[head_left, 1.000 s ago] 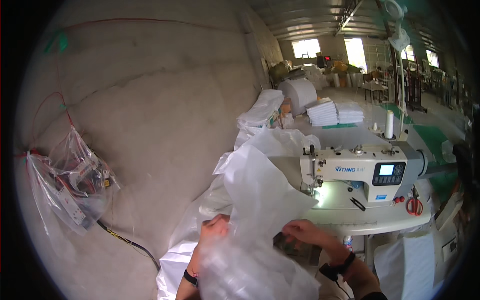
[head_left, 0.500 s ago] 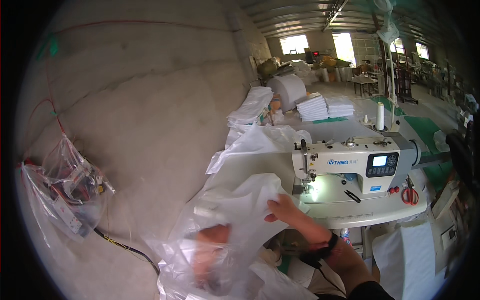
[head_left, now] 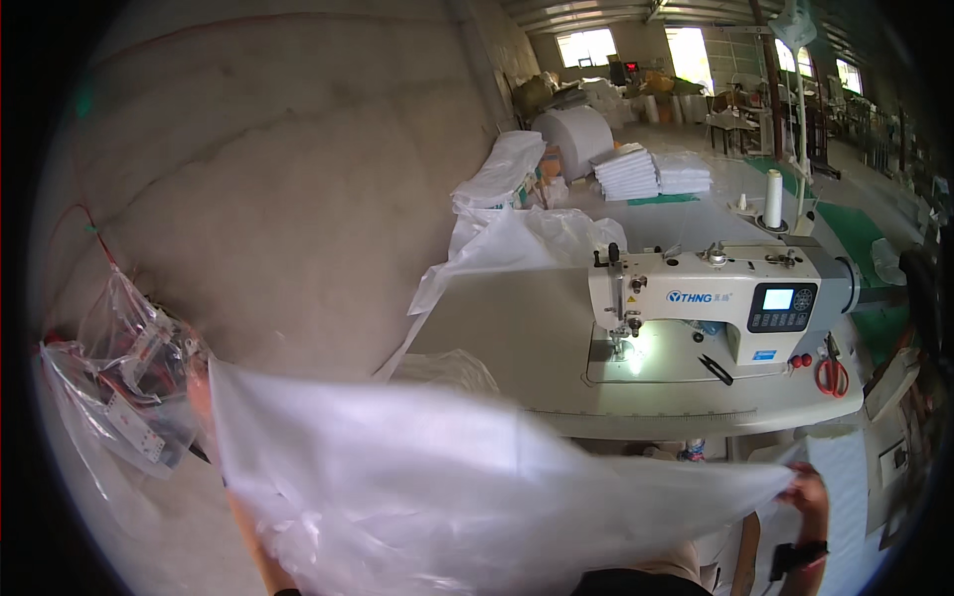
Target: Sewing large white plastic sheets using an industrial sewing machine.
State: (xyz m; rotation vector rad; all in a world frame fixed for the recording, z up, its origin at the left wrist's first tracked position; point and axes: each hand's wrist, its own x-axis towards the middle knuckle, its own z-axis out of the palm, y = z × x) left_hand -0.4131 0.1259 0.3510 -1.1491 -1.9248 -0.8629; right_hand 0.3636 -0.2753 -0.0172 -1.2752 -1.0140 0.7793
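Spreading step: both hands, left (head_left: 202, 382) and right (head_left: 807, 492), closed on opposite edges of translucent white plastic sheet (head_left: 477, 487), stretched taut. Next move likely needs laying it flat on grey tabletop (head_left: 517, 338) beside white sewing machine (head_left: 715, 293).

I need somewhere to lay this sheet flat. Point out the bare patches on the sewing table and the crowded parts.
Bare: the grey sewing table top left of the sewing machine, bordered behind by heaped white plastic, and the front strip along its near edge. Crowded: right of the machine, with red scissors and black snips. The clear plastic sheet spans left hand to right hand.
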